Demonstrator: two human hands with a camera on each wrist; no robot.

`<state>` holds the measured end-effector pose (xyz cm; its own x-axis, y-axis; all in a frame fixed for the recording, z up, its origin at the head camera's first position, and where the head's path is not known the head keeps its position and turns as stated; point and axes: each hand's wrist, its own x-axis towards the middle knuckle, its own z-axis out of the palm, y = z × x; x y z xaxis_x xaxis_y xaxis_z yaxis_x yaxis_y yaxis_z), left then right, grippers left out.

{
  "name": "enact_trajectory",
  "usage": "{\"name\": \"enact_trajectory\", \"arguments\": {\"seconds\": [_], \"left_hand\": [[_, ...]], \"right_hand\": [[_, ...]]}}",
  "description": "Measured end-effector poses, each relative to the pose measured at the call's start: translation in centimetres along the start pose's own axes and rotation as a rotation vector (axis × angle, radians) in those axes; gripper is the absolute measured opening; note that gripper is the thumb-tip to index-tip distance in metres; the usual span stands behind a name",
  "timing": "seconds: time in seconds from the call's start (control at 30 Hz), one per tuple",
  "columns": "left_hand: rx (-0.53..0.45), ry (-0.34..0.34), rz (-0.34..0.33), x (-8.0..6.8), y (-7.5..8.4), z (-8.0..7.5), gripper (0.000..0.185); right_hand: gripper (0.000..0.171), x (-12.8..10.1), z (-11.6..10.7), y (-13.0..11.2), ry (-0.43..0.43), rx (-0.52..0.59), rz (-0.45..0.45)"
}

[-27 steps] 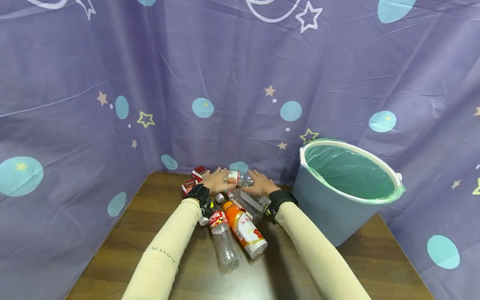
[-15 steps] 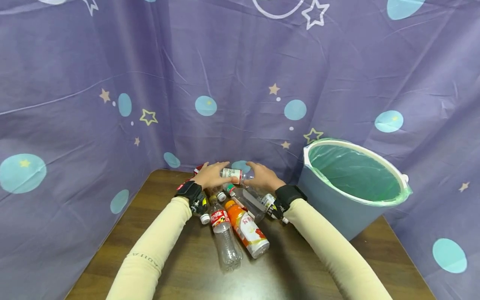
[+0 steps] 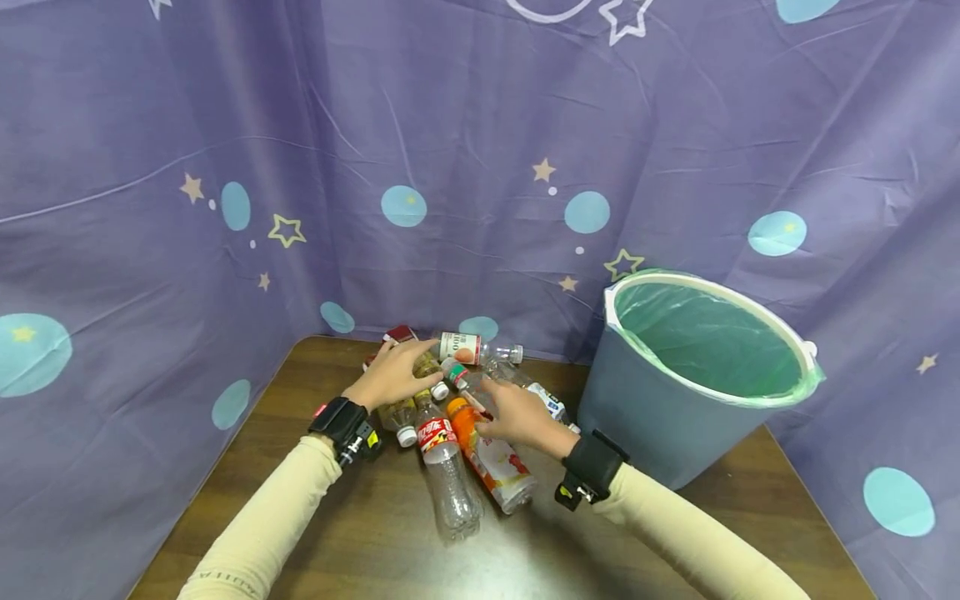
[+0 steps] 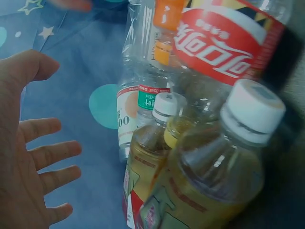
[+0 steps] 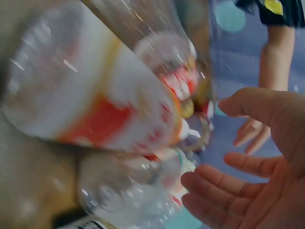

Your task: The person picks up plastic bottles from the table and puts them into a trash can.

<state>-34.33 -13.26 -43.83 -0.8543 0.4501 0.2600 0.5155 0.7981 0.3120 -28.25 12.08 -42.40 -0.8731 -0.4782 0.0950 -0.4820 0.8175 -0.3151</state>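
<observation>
My left hand (image 3: 392, 375) hovers over the left side of a pile of plastic bottles, its fingers spread and holding nothing. In the left wrist view, bottles with white caps (image 4: 255, 112) and yellowish bodies are close beside it. My right hand (image 3: 521, 414) is over the orange-capped bottle (image 3: 498, 471), fingers apart in the right wrist view and nothing in the palm. Between the forearms lies a clear bottle with a red cola label (image 3: 453, 487). Farther back are a green-labelled bottle (image 3: 455, 372) and a white-labelled bottle (image 3: 460, 345) lying sideways.
A grey bin (image 3: 637, 408) lined with a green bag stands to the right of the pile. Dark red packaging (image 3: 399, 334) sits at the back left. A purple curtain (image 3: 480, 250) rises behind the wooden table (image 3: 390, 533).
Both hands have come back from around the white-labelled bottle at the rear, toward the near side. The right hand is now above the orange-capped bottle. The rear bottle's neck has come into view.
</observation>
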Motion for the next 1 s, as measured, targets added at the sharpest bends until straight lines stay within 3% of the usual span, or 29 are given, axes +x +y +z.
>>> {"name": "enact_trajectory", "arguments": {"seconds": [0.2,0.5,0.63,0.77,1.0], "left_hand": [[-0.014,0.012,0.011,-1.9,-0.6,0.4,0.068],[-0.032,0.093,0.091,-4.0,-1.0,1.5,0.067],[-0.045,0.098,0.088,-4.2,-1.0,1.8,0.067],[-0.069,0.078,0.084,-4.2,-0.9,1.9,0.068],[-0.079,0.076,0.130,-3.8,-0.9,1.6,0.067]], "right_hand": [[0.053,-2.5,2.4,-0.4,0.037,-0.039,0.035],[0.064,-3.9,4.6,-0.5,0.044,-0.062,0.141],[0.061,-3.9,5.1,-0.3,0.082,-0.086,0.155],[0.069,-4.0,5.7,-0.4,0.086,-0.109,0.204],[0.077,-4.3,6.7,-0.9,0.071,-0.089,0.267]]}}
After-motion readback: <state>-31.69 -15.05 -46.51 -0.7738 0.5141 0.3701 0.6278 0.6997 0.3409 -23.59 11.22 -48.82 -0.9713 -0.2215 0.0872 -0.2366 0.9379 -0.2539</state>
